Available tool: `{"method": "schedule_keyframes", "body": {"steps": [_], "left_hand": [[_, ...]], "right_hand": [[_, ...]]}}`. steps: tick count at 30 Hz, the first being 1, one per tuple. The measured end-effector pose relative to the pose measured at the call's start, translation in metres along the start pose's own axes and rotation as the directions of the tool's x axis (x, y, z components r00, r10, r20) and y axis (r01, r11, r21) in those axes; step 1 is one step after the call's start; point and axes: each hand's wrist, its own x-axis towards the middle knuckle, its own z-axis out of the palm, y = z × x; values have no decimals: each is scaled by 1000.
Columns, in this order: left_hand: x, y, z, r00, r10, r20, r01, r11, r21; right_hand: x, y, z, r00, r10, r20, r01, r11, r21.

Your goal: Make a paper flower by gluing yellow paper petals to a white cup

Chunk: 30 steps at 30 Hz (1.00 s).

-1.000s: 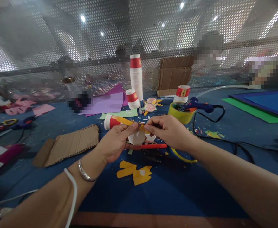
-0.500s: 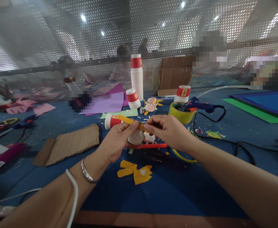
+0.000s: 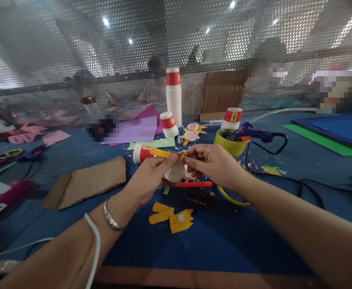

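Note:
My left hand (image 3: 144, 180) is closed, its thumb pressing on a yellow paper strip (image 3: 161, 153). Below that thumb a round white disc (image 3: 175, 172) shows, also within my left fingers. My right hand (image 3: 213, 164) pinches the right end of the same strip, close to the left thumb. Under the hands lies a red marker pen (image 3: 194, 184). A red and white paper cup (image 3: 139, 153) rests on its side behind my left hand. Cut yellow paper pieces (image 3: 180, 222) lie on the table nearer to me.
Corrugated cardboard (image 3: 96, 184) lies at left. Behind stand a tall paper cup stack (image 3: 173, 96) and decorated discs (image 3: 190, 135). At right, a blue glue gun (image 3: 254, 132) rests on a yellow tape roll (image 3: 230, 147), its black cable (image 3: 299, 182) trailing. A perforated metal screen (image 3: 127, 60) closes the back.
The strip's right end now bends up at my right fingertips, where it earlier ran straight and slanted down. The white disc has shifted slightly right. Both hands stay almost in place.

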Motion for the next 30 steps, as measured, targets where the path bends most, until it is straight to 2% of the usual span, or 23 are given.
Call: {"method": "schedule_keyframes", "body": {"steps": [8,14,25,30], "left_hand": [[0,-3,2,999,-44,30,46,996,-82],[0,-3,3,998,-64,-6,63,995,-77],[1,-3,2,998,-11,-65,16,997,70],[4,-5,-1,991,37,-132,-28,997,67]], "right_hand": [[-1,-1,1,1000,31,-1,-31,999,20],[-2,-5,1,999,42,-5,-42,999,0],[-3,-3,0,1000,8,29,-9,1000,1],[-2,-1,-2,997,-60,47,66,990,-126]]}}
